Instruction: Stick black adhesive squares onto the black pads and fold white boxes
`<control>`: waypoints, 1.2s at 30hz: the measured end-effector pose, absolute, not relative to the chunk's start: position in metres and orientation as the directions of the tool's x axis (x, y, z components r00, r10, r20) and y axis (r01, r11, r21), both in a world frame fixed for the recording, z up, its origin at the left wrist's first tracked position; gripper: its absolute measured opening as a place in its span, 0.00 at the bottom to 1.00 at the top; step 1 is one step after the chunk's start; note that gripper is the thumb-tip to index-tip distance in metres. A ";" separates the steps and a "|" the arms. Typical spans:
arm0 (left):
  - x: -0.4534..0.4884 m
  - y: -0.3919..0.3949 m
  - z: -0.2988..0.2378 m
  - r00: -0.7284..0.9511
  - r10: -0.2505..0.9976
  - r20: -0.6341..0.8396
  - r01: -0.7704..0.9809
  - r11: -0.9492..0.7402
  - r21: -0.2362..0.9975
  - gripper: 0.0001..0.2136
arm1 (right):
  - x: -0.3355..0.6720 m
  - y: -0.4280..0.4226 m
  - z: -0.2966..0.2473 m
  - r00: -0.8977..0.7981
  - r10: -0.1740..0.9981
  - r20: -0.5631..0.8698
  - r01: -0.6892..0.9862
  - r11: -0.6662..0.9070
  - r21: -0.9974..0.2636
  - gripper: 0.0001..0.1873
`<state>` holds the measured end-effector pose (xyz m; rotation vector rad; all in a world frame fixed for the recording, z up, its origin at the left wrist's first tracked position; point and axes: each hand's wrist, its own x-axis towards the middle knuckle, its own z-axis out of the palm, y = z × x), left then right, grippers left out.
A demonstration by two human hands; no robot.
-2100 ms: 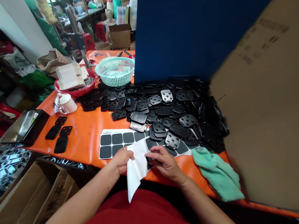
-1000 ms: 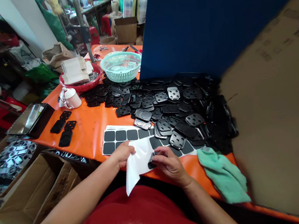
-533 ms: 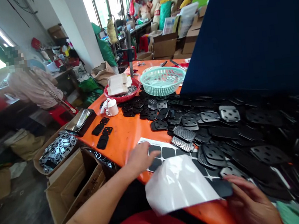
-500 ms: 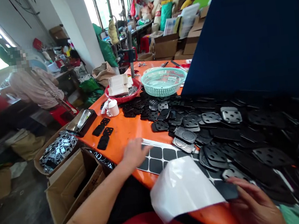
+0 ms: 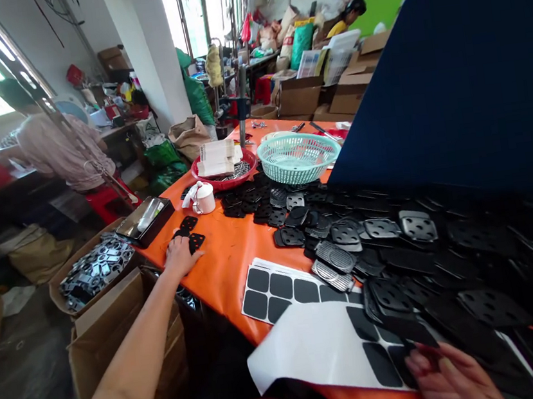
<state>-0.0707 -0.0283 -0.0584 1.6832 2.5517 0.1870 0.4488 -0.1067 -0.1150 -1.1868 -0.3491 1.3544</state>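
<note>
L hand (image 5: 179,256): fingers loosely spread, thumb held off to the side, no grip visible; reaches over a few perforated black plates (image 5: 198,240) under/just past its fingertips. Plates look stiff, thin, prob. fairly light, maybe slick; best taken by opp. edges. Well right of L thumb: flat sticker sheets (image 5: 281,285) w/ dark rounded squares; thin, likely slide easily, lift by a corner. Btwn both hands' fingers, nearer R: part-bare white backing sheet (image 5: 313,344), L end curling; looks glossy, floppy, prob. creases fast; hold at the rim, off the squares. R hand (image 5: 453,373): thumb + fingers nearly closed, seems to pinch a dark pad (image 5: 421,334) sticking out past its fingertips. Pad prob. light, bendy, maybe tacky one side; edge pinch best. Beyond R fingers: black plate pile (image 5: 346,235).

Hard to see, L to R: L fingertips lost against black, contact unclear; lower sheets partly covered by the white one; pad outline merges w/ pile; R fingers blurred, wrist cut off; pile's R side too dark.
</note>
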 end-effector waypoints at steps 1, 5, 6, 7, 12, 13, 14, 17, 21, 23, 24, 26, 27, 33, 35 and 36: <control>-0.064 -0.031 -0.060 -0.371 0.928 0.016 0.919 0.365 0.147 0.25 | 0.449 -0.107 -0.115 0.268 0.872 -0.411 -0.549 -0.212 -0.808 0.24; -0.044 -0.039 -0.058 -0.260 0.965 0.031 0.953 0.251 0.167 0.22 | 0.449 -0.107 -0.118 0.252 0.897 -0.362 -0.522 -0.189 -0.832 0.22; -0.041 -0.040 -0.056 -0.245 0.969 0.030 0.956 0.236 0.172 0.22 | 0.450 -0.107 -0.118 0.248 0.901 -0.356 -0.517 -0.188 -0.835 0.21; -0.039 -0.040 -0.055 -0.240 0.970 0.029 0.957 0.232 0.175 0.23 | 0.450 -0.107 -0.118 0.246 0.902 -0.355 -0.513 -0.189 -0.837 0.21; -0.035 -0.035 -0.052 -0.296 0.955 -0.004 0.938 0.291 0.188 0.24 | 0.448 -0.109 -0.113 0.236 0.894 -0.382 -0.510 -0.220 -0.831 0.23; -0.034 -0.034 -0.052 -0.314 0.949 -0.017 0.930 0.311 0.195 0.24 | 0.447 -0.109 -0.112 0.237 0.893 -0.383 -0.511 -0.221 -0.831 0.23; -0.032 -0.033 -0.051 -0.333 0.942 -0.030 0.921 0.332 0.203 0.25 | 0.446 -0.109 -0.111 0.240 0.892 -0.382 -0.511 -0.219 -0.831 0.23; -0.025 -0.031 -0.047 -0.378 0.925 -0.047 0.894 0.378 0.239 0.23 | 0.445 -0.109 -0.110 0.242 0.895 -0.375 -0.506 -0.214 -0.836 0.23; -0.007 -0.036 -0.027 -0.345 0.938 0.007 0.885 0.323 0.335 0.08 | 0.444 -0.107 -0.111 0.225 0.917 -0.331 -0.497 -0.184 -0.848 0.21; 0.006 -0.041 -0.011 -0.311 0.949 0.049 0.874 0.266 0.406 0.05 | 0.443 -0.107 -0.111 0.218 0.931 -0.294 -0.485 -0.158 -0.860 0.20; 0.014 -0.044 -0.002 -0.294 0.953 0.071 0.871 0.237 0.431 0.05 | 0.443 -0.107 -0.111 0.216 0.936 -0.279 -0.475 -0.149 -0.867 0.20; 0.033 -0.051 0.015 -0.238 0.968 0.080 0.804 0.150 0.576 0.06 | 0.441 -0.107 -0.111 0.215 0.942 -0.256 -0.456 -0.135 -0.880 0.19; 0.044 -0.056 0.023 -0.193 0.980 0.052 0.702 0.100 0.705 0.07 | 0.440 -0.108 -0.110 0.213 0.946 -0.244 -0.448 -0.127 -0.885 0.19; 0.113 -0.087 0.039 0.192 0.956 -0.222 -0.195 0.259 0.946 0.16 | 0.431 -0.111 -0.106 0.201 0.971 -0.130 -0.414 -0.036 -0.910 0.15; 0.129 -0.095 0.034 0.220 0.944 -0.244 -0.234 0.294 0.927 0.15 | 0.430 -0.112 -0.105 0.200 0.974 -0.103 -0.402 -0.014 -0.916 0.15; 0.135 -0.098 0.032 0.221 0.943 -0.250 -0.245 0.302 0.921 0.14 | 0.429 -0.112 -0.105 0.197 0.976 -0.096 -0.397 -0.010 -0.918 0.14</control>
